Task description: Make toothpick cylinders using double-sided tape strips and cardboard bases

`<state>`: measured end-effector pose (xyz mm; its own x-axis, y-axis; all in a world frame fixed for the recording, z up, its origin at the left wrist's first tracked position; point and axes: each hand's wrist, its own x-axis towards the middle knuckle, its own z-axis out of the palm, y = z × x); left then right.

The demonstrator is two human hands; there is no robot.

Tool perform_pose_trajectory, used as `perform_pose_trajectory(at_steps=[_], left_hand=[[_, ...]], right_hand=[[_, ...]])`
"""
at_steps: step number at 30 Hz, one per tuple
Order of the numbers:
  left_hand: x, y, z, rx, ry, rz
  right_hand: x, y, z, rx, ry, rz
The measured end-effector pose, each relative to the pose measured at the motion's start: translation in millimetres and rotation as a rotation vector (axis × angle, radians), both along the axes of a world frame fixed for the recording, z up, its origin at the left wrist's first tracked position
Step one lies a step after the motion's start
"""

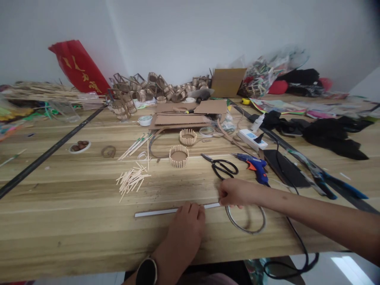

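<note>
Evidently, in the head view, the left grip [190, 222] lies unclenched, pressing the white strip [157, 213] onto the desk [89, 241]; the right grip [233, 192] is clenched at its 3 o'clock end, fingertips hidden. Uneven pressure could skew the strip. Scissors [215, 161] at the right grip's 11 o'clock could nick straying knuckles.

Of the 2 hands, the left hand [190, 218] rests palm down; the right hand [233, 192] has curled fingers.
</note>
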<state>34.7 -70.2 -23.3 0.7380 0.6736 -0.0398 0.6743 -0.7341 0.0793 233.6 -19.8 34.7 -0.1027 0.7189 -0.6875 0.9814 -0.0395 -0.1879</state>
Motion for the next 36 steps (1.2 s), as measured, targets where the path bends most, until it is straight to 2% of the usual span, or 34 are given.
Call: perform_pose_trajectory(at_steps=[6,11,15,17,20,23,26,31,34,36], left_hand=[[1,-1,-2.1,0.041,0.01,0.003],[10,-2,-4.3,0.092,0.014,0.041],[9,6,2.4,0.07,0.026,0.023],[-2,15,9.6,0.079,-0.001,-0.021],[-30,34,21.4,0.104,-0.078,0.052],[-61,49,28.0,-0.033,-0.118,0.055],[-81,53,25.7,-0.163,-0.153,0.076],[-95,54,20.0,-0.308,-0.235,0.11],[-97,72,27.8,-0.284,-0.273,0.118],[-94,93,36.1,-0.241,-0.322,0.065]], right_hand=[[-8,-4,6.6,0.13,-0.084,0.099],[-8,-6,2.7,0.175,-0.104,0.129],[-5,-13,2.8,0.221,-0.086,0.158],[1,-17,4.7,0.253,-0.022,0.195],[16,-21,7.6,0.335,0.119,0.196],[31,-21,11.5,0.381,0.168,0.111],[39,-19,15.1,0.402,0.161,0.066],[46,-17,18.6,0.436,0.161,0.056],[47,-9,28.2,0.501,0.12,0.059],[45,0,40.1,0.568,0.091,0.054]])
